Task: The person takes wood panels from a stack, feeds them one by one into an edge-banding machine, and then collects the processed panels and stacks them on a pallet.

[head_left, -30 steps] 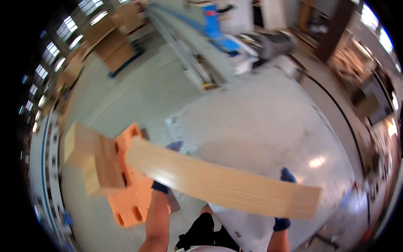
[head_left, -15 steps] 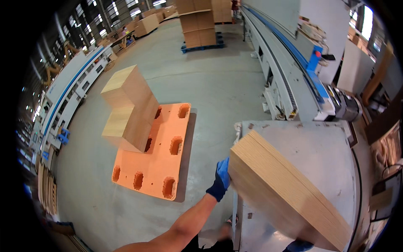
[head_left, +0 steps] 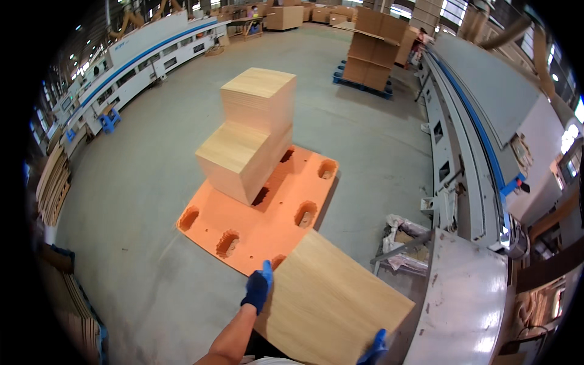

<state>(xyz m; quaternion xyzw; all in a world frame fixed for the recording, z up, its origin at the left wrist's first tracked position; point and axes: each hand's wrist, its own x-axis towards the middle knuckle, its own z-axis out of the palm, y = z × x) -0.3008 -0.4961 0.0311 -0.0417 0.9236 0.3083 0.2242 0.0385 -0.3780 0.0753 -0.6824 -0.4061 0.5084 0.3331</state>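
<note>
Rectangular wood-grained slab [head_left: 331,298] between gloved fingers [head_left: 266,269]; holed orange pallet [head_left: 275,224].

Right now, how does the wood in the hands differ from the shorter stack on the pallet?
The held wood is gripped by the left hand and right hand; the shorter stack rests on the orange pallet. The held wood is nearer the camera and looks larger; the shorter stack is farther off and looks smaller. Both show pale, grained tops.

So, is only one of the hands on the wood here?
No: the left hand holds the wood along its left edge, and the right hand is at the right edge.
</note>
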